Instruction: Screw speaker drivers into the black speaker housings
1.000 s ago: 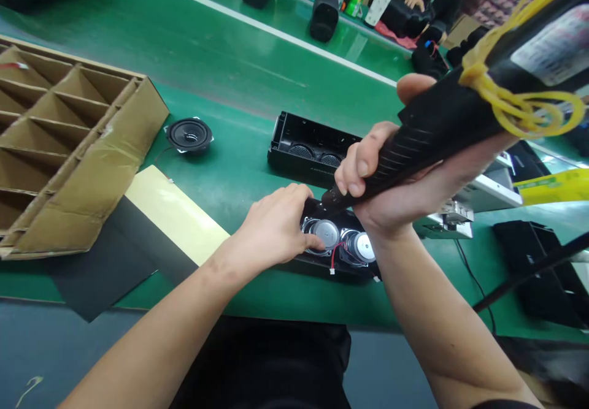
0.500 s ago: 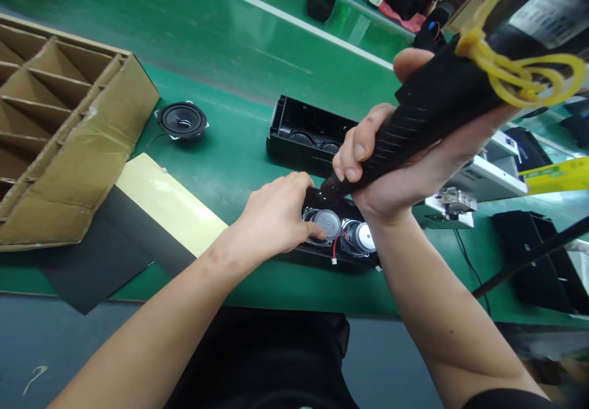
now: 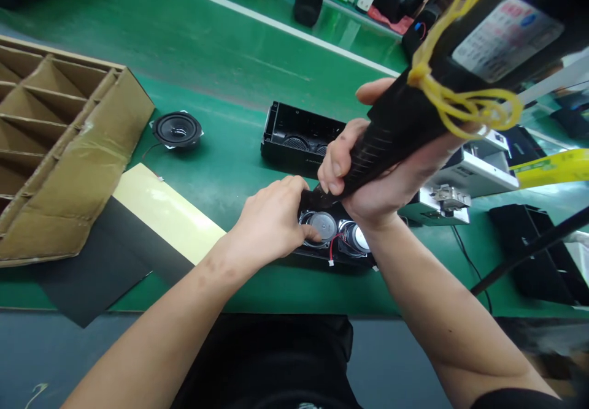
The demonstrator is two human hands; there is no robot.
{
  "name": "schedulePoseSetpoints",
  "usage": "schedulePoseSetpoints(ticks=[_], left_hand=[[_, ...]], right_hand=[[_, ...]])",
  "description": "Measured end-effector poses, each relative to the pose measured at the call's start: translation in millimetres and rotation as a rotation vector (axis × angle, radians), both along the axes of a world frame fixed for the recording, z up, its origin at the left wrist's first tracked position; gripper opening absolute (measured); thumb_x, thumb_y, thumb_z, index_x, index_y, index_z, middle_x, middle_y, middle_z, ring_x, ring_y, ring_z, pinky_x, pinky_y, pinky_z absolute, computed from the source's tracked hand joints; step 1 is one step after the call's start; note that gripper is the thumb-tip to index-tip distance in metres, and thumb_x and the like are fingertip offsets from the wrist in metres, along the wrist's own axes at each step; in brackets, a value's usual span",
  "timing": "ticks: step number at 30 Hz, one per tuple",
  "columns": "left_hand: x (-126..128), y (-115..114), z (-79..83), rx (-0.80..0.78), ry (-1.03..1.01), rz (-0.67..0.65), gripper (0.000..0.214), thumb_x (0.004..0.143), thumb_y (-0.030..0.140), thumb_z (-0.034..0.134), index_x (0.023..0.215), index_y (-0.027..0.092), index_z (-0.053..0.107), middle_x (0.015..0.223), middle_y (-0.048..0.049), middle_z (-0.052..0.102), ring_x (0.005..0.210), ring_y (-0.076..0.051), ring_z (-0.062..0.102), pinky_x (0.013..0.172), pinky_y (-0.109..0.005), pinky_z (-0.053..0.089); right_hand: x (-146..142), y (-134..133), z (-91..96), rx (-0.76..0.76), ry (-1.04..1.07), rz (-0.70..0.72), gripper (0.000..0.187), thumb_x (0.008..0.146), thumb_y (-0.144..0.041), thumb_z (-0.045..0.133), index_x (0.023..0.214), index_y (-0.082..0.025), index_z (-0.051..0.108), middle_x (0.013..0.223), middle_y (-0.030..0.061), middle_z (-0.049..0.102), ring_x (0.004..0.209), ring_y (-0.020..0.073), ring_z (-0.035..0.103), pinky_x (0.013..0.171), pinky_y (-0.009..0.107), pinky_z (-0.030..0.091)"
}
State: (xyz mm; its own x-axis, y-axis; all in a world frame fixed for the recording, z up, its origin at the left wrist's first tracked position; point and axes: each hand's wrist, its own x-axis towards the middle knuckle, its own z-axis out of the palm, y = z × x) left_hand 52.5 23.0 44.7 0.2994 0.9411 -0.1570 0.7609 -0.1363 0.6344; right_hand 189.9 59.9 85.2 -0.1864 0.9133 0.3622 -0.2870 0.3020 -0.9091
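Note:
My right hand (image 3: 368, 157) is wrapped round a black electric screwdriver (image 3: 405, 114) with yellow bands tied on it. The tool slants down to the left, and its tip is inside a black speaker housing (image 3: 317, 257); the exact contact spot is hidden. My left hand (image 3: 276, 219) grips the left end of that housing, thumb on a round speaker driver (image 3: 323, 227). A second driver (image 3: 355, 237) sits to its right, partly behind my right wrist. A red wire (image 3: 332, 249) with a white plug hangs over the near side.
Behind stands another open black housing (image 3: 294, 160). A loose speaker (image 3: 177, 130) lies to the left, near a divided cardboard box (image 3: 87, 194) and a yellow-and-black sheet (image 3: 165, 213). White metal equipment (image 3: 460, 176) and a black box (image 3: 534, 256) stand at the right.
The screwdriver and my right hand have tilted and shifted left a little in view. My left hand keeps its hold on the housing. The whole view has shifted slightly.

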Motion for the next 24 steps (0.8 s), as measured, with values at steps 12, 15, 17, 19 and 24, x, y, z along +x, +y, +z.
schedulePoseSetpoints(ticks=[12,15,17,19,24], left_hand=[[2,3,1.2,0.043,0.133,-0.026,0.051,0.075,0.047,0.093,0.108,0.023,0.061,0.119,-0.0067,0.073,0.116,-0.037,0.072,0.085,-0.045,0.053],[3,4,3.5,0.031,0.155,-0.039,0.046,0.079,0.046,0.091,0.108,0.023,0.064,0.113,-0.0076,0.075,0.115,-0.038,0.072,0.091,-0.048,0.052],[4,4,4.2,0.032,0.165,-0.045,0.044,0.08,0.045,0.089,0.11,0.024,0.065,0.11,-0.0071,0.075,0.115,-0.038,0.072,0.093,-0.049,0.052],[3,4,4.4,0.04,0.18,-0.05,0.045,0.08,0.046,0.089,0.111,0.024,0.064,0.112,-0.0081,0.075,0.116,-0.04,0.072,0.093,-0.051,0.052],[-1,0,0.8,0.058,0.192,-0.053,0.045,0.085,0.042,0.084,0.118,0.024,0.06,0.12,-0.0102,0.075,0.119,-0.039,0.071,0.091,-0.049,0.053]], right_hand=[[-3,0,-19.5,-0.041,-0.012,-0.01,0.08,0.074,-0.102,0.057,0.109,-0.031,0.058,0.057,-0.0085,0.051,0.037,0.0125,0.039,0.037,0.026,0.034],[-1,3,-26.0,-0.039,-0.022,0.054,0.083,0.07,-0.101,0.062,0.111,-0.029,0.057,0.057,-0.0084,0.053,0.036,0.0121,0.039,0.037,0.027,0.034],[-1,4,-31.0,-0.025,-0.01,0.118,0.08,0.077,-0.098,0.058,0.115,-0.027,0.057,0.059,-0.0074,0.053,0.037,0.0121,0.04,0.037,0.026,0.033],[-2,5,-35.4,0.002,0.021,0.174,0.073,0.085,-0.091,0.057,0.117,-0.025,0.059,0.062,-0.0064,0.053,0.038,0.012,0.041,0.037,0.025,0.033],[-1,8,-27.2,0.078,0.11,0.128,0.062,0.1,-0.078,0.051,0.132,-0.025,0.061,0.072,-0.0031,0.056,0.044,0.0131,0.046,0.042,0.027,0.039]])
